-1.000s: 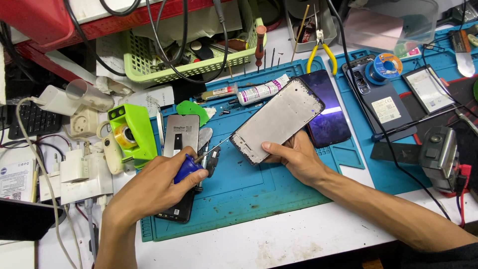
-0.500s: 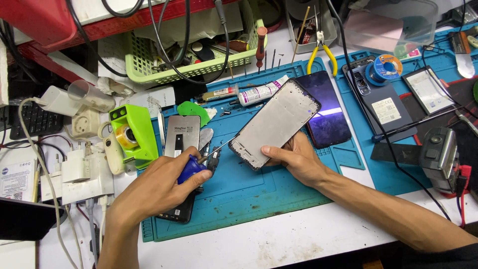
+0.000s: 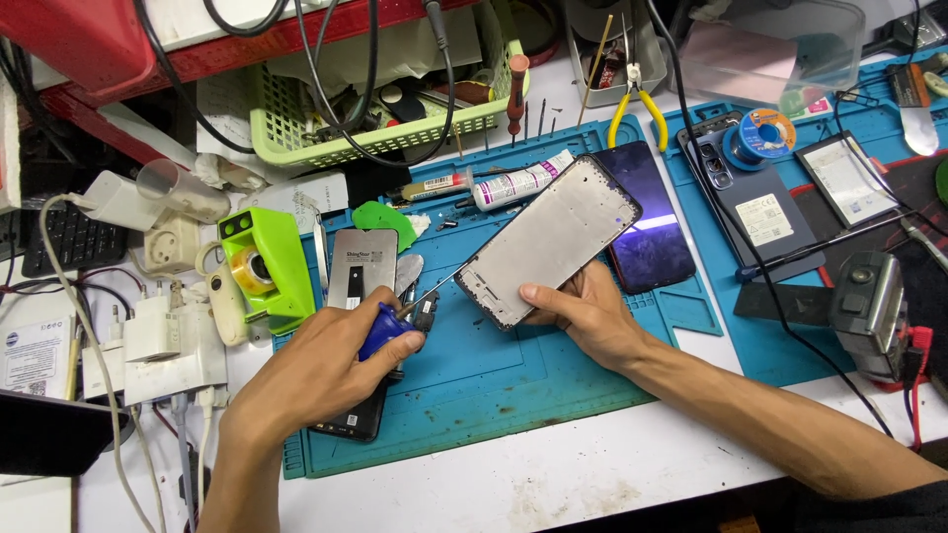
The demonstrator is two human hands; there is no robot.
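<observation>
Cluttered and white, the worktop (image 3: 553,494) carries a blue mat (image 3: 513,375) under both your hands, with a green basket (image 3: 326,138) of cables at the far side and a second mat to the right.

Your right hand (image 3: 583,311) is curled around the near edge of the phone frame (image 3: 548,242), thumb on the upper face and fingers underneath, holding it tilted with its far corner raised over a dark screen (image 3: 642,217) lying on the mat. Your left hand (image 3: 316,370) is closed around the blue handle of a screwdriver (image 3: 395,321), whose thin shaft points right toward the frame's near left corner; I cannot tell whether the tip touches it.

The frame is likely light, thin and stiff, but it could bend or twist if squeezed across its flat middle. Hold it by the rim, as you do now, near a corner where it looks strongest, and keep your fingers off the flat inner face. Its smooth metal may slip, so a pinch on 2 opposite edges would be safer than 1 edge alone.

The screwdriver is light and rigid; grip the handle, not the shaft, since the tip could scratch.

Just beyond your left hand lies a grey back cover (image 3: 360,266), with a green tape dispenser (image 3: 262,262) to its left. Yellow pliers (image 3: 637,109) rest far beyond the frame.
</observation>
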